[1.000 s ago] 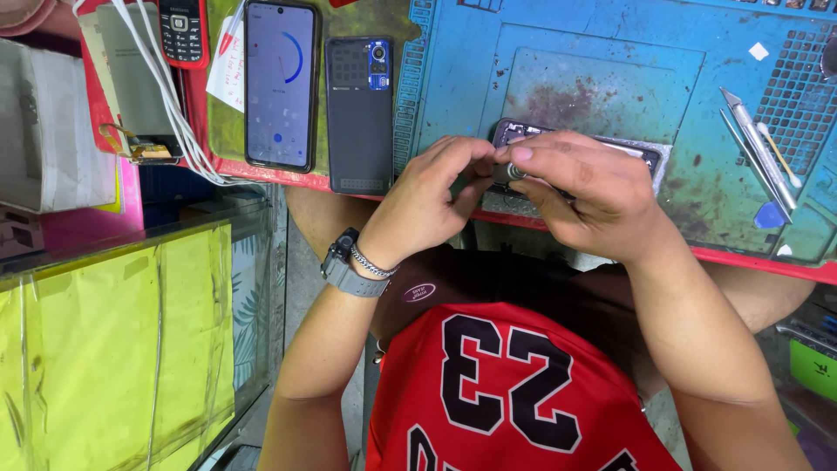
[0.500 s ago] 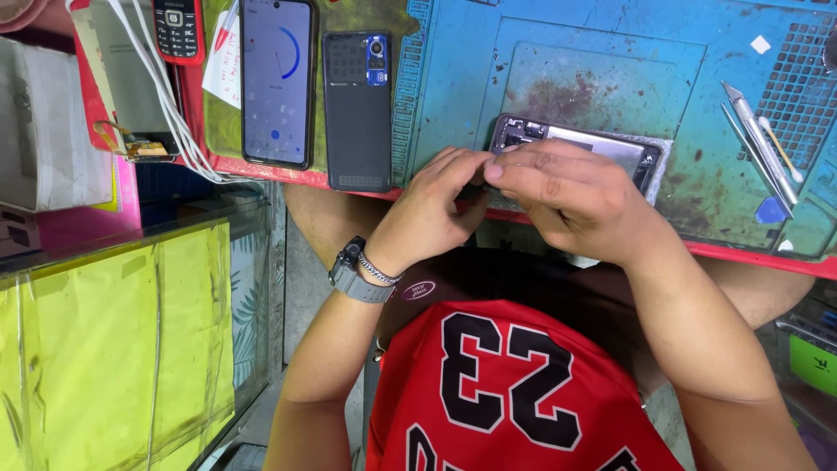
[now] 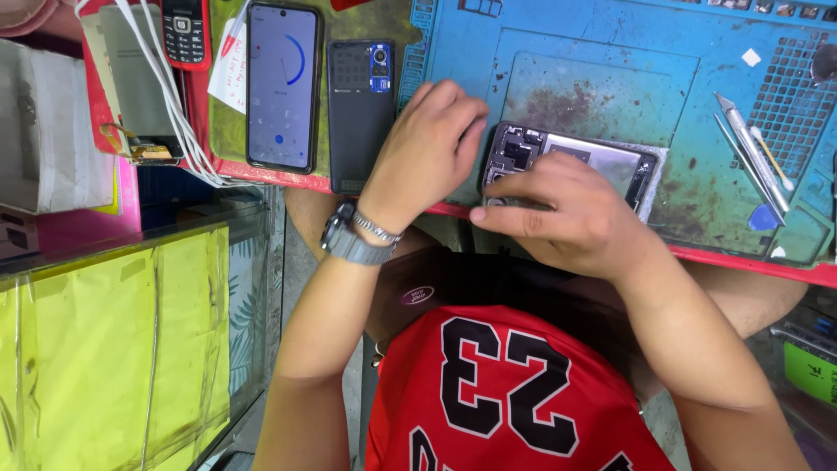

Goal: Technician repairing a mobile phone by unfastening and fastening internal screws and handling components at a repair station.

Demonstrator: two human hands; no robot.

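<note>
We take this for a small phone repair stall. We see a stained blue repair mat [image 3: 610,78] with moulded compartments on a red-edged counter [image 3: 741,259], and on it an opened phone [image 3: 571,161] with its insides bare. Tweezers and thin prying tools [image 3: 750,144] lie at the mat's side. Further phones lie nearby: a lit smartphone [image 3: 282,85], a dark phone back [image 3: 360,109], a small keypad phone [image 3: 185,30]. White cables [image 3: 170,105] trail across the counter.

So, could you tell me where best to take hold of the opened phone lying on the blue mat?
Grip the opened phone by its long edges, from above: it lies flat with its insides up. The left hand and right hand already cover its left end.
</note>
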